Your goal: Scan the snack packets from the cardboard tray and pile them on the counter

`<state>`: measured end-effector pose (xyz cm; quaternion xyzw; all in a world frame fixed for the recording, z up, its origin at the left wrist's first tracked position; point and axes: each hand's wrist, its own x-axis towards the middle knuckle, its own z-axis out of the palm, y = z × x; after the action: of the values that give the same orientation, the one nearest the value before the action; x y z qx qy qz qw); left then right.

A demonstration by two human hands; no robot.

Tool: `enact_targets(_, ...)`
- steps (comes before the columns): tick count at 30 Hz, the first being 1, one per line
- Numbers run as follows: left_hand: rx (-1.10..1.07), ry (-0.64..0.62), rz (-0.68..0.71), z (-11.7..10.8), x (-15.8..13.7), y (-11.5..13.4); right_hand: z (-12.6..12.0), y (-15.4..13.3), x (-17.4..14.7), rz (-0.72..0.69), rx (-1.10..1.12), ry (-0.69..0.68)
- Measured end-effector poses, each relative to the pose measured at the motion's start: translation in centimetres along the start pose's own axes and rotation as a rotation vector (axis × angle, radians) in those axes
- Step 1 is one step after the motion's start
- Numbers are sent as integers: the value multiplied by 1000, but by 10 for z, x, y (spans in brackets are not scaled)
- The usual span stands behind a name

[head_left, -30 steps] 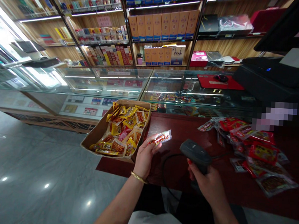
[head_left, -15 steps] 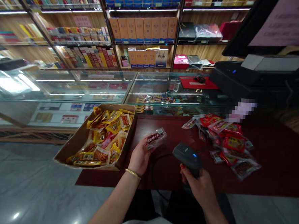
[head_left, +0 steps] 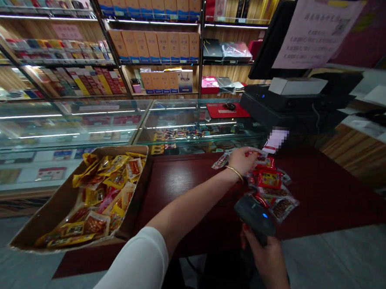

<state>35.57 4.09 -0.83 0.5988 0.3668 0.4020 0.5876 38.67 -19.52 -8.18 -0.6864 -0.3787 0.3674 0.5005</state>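
Observation:
My left hand (head_left: 242,161), with a gold bangle at its wrist, reaches across to a pile of red and clear snack packets (head_left: 269,179). Its fingers are closed at the far side of the pile on a clear snack packet (head_left: 260,153), partly hidden by the hand. Nearer to me, my right hand (head_left: 265,249) grips a black barcode scanner (head_left: 252,211) by its handle, a blue light glowing on top. Several yellow snack packets (head_left: 115,174) lie in an open cardboard box (head_left: 133,202) on the left.
The dark red table (head_left: 178,174) adjoins a glass display counter (head_left: 116,118). A red mouse pad (head_left: 223,110) with a mouse lies on the glass. At the right stand a monitor (head_left: 271,44) and black equipment (head_left: 289,111). Boxed goods (head_left: 156,46) fill shelves behind.
My left hand has moved right, from in front of the scanner to the pile, with a snack packet. The scanner stays in my right hand. The view has shifted to the right.

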Motion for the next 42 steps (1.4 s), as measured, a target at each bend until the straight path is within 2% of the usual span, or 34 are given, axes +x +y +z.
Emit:
enact_targets(3, 430, 31, 118, 8, 5, 0, -2, 1, 1, -6, 12, -15)
enact_targets(6, 606, 99, 131, 4, 3, -1, -3, 3, 2, -13, 17, -34)
enact_targets(9, 611, 114, 97, 0, 6, -4, -3, 2, 4, -14, 14, -34)
enact_targets(12, 503, 73, 53, -3, 8, -7, -1, -4, 4, -21, -14, -14)
enact_targets(15, 399, 117, 14, -16, -4, -9, 2, -11, -2, -30, -33, 3)
enact_targets(17, 329, 172, -1, -38, -28, -8, 5, -13, -6, -20, -39, 0)
enact_targets(19, 270, 207, 34, -73, -66, -4, 12, -13, -7, -24, -45, -19)
enact_targets(21, 275, 253, 120, -120, -117, 3, 24, -13, -5, 4, -58, -53)
enact_targets(22, 326, 302, 163, -146, -145, 8, 31, -14, -3, 25, -54, -90)
enact_targets(24, 460, 449, 158, -204, -201, 16, 48, -17, 0, 75, -41, -178)
enact_targets(26, 627, 570, 55, -263, -251, 23, 65, -21, 2, 101, -16, -252)
enact_targets(27, 737, 613, -39, -291, -272, 26, 73, -22, 4, 97, 3, -277)
enact_targets(30, 1041, 684, -300, -355, -317, 33, 94, -22, 9, 44, 110, -333)
enact_targets(32, 1164, 683, -417, -378, -334, 37, 103, -19, 12, 26, 176, -365)
enact_targets(35, 1271, 684, -507, -391, -340, 39, 108, -13, 16, 34, 202, -390)
enact_targets(38, 1366, 600, -623, -393, -327, 33, 104, -6, 18, 10, 157, -415)
enact_targets(42, 1413, 465, -756, -396, -307, 22, 97, 5, 21, -86, 106, -486)
